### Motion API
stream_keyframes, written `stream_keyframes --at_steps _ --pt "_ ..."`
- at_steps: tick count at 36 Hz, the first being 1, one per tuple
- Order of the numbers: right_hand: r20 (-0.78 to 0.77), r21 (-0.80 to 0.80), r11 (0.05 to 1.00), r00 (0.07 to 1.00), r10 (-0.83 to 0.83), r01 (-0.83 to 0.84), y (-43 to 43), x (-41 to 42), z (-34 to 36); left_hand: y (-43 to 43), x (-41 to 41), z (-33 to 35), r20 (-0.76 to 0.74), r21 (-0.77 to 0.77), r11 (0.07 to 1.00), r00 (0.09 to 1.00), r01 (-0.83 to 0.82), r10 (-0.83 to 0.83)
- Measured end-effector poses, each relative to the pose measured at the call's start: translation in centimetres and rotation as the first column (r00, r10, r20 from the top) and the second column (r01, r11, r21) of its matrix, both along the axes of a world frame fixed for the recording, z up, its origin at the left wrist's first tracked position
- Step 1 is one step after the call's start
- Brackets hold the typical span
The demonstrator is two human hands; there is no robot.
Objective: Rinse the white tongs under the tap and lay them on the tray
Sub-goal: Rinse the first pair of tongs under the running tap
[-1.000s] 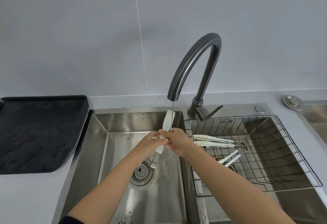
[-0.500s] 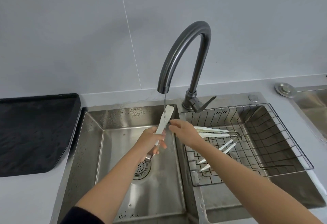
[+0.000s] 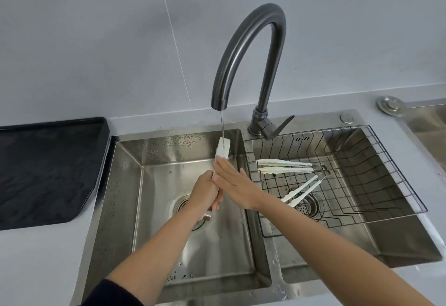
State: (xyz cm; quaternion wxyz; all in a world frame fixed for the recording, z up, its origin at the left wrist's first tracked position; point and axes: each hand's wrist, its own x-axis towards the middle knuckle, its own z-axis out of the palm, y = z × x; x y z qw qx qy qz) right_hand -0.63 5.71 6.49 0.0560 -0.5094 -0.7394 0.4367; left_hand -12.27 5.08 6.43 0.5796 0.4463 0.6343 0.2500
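Observation:
A pair of white tongs stands nearly upright over the left basin, its tip in the thin stream falling from the dark curved tap. My left hand grips the tongs low on the handle. My right hand lies against the tongs with straight fingers, just below the wet tip. The black tray sits on the counter to the left of the sink.
A wire basket hangs in the right basin and holds two more white tongs. The left basin's steel wall is splashed with drops. A round metal cap sits at the far right.
My right hand has come back onto the tongs with flat fingers after lifting off half a second ago. The tongs stay under the stream in my left hand. The camera moved closer.

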Motion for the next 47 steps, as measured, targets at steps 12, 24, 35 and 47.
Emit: stream_keyframes --at_steps 12,24,35,47 --pt "0.114 0.024 0.999 0.993 -0.037 0.035 3.2 -0.8 -1.0 -1.9 -0.6 -0.7 -0.027 -0.077 0.996 0.998 -0.053 0.051" --pt "0.043 0.057 0.998 0.999 0.012 -0.015 0.8 -1.4 -1.6 -2.2 -1.7 -0.9 -0.074 -0.009 1.0 0.997 -0.007 0.007" --pt "-0.101 0.093 0.964 0.966 -0.238 0.247 4.6 -1.5 -1.1 -3.5 -1.9 0.0 -0.088 0.079 0.997 0.996 -0.008 0.015" --pt "-0.144 0.265 0.843 0.883 -0.446 0.469 7.6 -2.8 -0.1 -3.8 -3.9 0.6 -0.145 0.148 0.989 0.989 0.025 -0.003"
